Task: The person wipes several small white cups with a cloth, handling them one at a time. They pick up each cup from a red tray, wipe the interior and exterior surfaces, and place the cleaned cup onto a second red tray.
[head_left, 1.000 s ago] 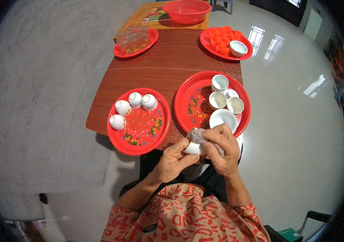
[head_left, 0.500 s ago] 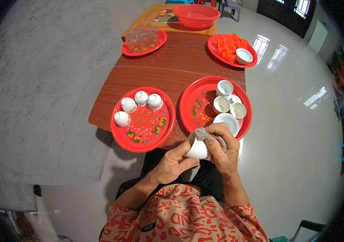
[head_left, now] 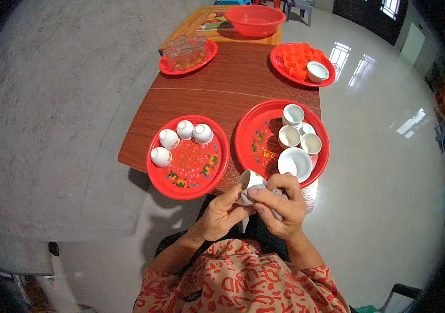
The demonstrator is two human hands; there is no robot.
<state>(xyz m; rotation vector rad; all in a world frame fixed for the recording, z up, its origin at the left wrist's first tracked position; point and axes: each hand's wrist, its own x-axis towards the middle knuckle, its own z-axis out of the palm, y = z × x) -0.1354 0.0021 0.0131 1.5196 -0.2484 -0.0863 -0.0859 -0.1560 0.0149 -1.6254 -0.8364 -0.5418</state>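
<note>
Table ahead, hands hold cup and cloth.

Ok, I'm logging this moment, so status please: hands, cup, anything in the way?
Left hand gripping white cup. Right hand holding cloth against it. Nothing visibly blocking; white bowl on red tray just beyond right hand.

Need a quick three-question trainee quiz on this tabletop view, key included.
1. The left fingers hold a cup. What do the right fingers hold?
A) a spoon
B) a cloth
C) a lid

2. True or false: the clear glasses stand on the far left tray.

3. How many upside-down white cups are on the near left tray?

Key: 1. B; 2. True; 3. Four.
</note>
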